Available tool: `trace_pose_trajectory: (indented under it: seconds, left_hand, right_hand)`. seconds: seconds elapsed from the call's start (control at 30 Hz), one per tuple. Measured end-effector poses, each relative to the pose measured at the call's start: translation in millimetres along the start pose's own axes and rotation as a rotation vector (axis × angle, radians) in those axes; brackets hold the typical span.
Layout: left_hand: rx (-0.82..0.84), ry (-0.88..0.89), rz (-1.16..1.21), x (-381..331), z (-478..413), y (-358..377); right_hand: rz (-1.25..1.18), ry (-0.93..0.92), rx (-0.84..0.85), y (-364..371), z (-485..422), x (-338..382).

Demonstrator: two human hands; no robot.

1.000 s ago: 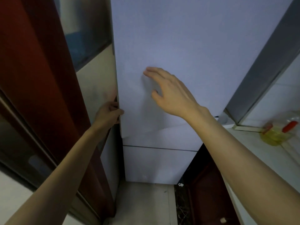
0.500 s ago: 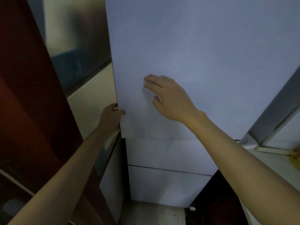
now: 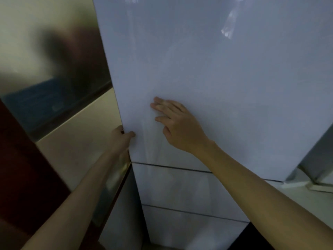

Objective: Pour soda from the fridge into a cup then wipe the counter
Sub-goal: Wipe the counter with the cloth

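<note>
While the left hand [image 3: 120, 138] is gripping the edge of the fridge door [image 3: 216, 78], the right hand [image 3: 178, 128] is pressing flat beside that grip. No soda is showing; fetching, pouring, wiping are waiting.

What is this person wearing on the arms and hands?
Nothing that shows: the left hand and right hand are gloveless, both forearms bare with no sleeves or watch in frame. The picture is too blurred to rule out a ring.
</note>
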State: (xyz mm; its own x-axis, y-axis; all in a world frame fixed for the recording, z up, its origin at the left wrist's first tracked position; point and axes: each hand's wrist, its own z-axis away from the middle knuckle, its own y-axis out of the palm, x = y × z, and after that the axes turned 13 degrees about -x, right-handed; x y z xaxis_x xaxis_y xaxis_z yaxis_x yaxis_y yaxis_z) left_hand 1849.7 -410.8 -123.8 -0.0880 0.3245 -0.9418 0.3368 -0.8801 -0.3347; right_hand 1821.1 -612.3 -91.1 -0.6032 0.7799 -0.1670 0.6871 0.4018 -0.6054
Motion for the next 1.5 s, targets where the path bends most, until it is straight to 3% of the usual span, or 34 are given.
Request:
trace_pose_trajectory:
  seconds: [0.17,0.23,0.33,0.4,0.5,0.63,0.87,1.2,1.5]
  left_hand:
    - [0.040,-0.034,0.004,-2,6,-9]
    - [-0.018,0.004,-0.030,-1,8,-15]
    - [-0.152,0.205,-0.175,-6,14,-24]
    - [-0.143,0.385,-0.300,-14,23,-24]
    - [0.019,0.524,-0.459,-25,42,-14]
    - [0.288,0.662,-0.659,-22,71,8]
    - [0.638,0.890,-0.715,9,148,40]
    - [1.154,1.179,-0.658,29,293,61]
    - [1.361,1.541,-0.593,19,446,63]
  right_hand:
    - [-0.076,0.006,0.007,-3,5,-5]
    - [-0.114,0.074,-0.019,-10,10,-7]
    - [-0.131,0.202,-0.063,-26,25,-10]
    - [-0.113,0.303,-0.082,-38,39,-12]
    - [-0.049,0.494,-0.052,-56,65,-9]
    - [0.038,0.762,0.121,-86,114,11]
    - [0.214,1.181,0.473,-155,224,87]
    - [0.435,1.581,0.472,-275,311,224]
    - [0.595,1.788,0.292,-388,352,355]
